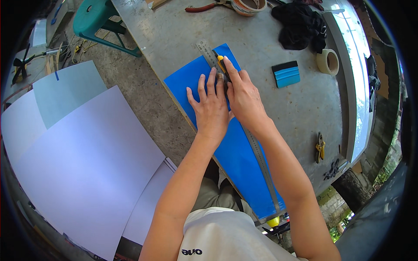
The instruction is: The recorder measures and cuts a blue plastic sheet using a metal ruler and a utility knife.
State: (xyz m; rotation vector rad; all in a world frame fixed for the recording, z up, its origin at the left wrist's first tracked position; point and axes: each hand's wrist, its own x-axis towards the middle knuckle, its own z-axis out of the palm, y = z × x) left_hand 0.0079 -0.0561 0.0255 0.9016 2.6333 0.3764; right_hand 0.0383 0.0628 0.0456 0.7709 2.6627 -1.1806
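A long blue sheet (237,167) lies along the left edge of the grey worktable, and a metal ruler (263,163) runs lengthwise over it. My left hand (210,108) presses down with fingers spread, its fingertips on the sheet and beside the ruler. Close against it, my right hand (247,98) is closed around a yellow-and-black utility knife (220,61), index finger stretched along it. The knife lies by the ruler's right side near the sheet's far end. Its blade tip is hidden under my hands.
On the table are a blue squeegee (286,76), masking tape (323,63), black cloth (298,26), yellow-handled pliers (320,150), another tape roll (248,8) and red-handled pliers (202,8). Large white sheets (87,165) and a green stool (93,21) stand to the left.
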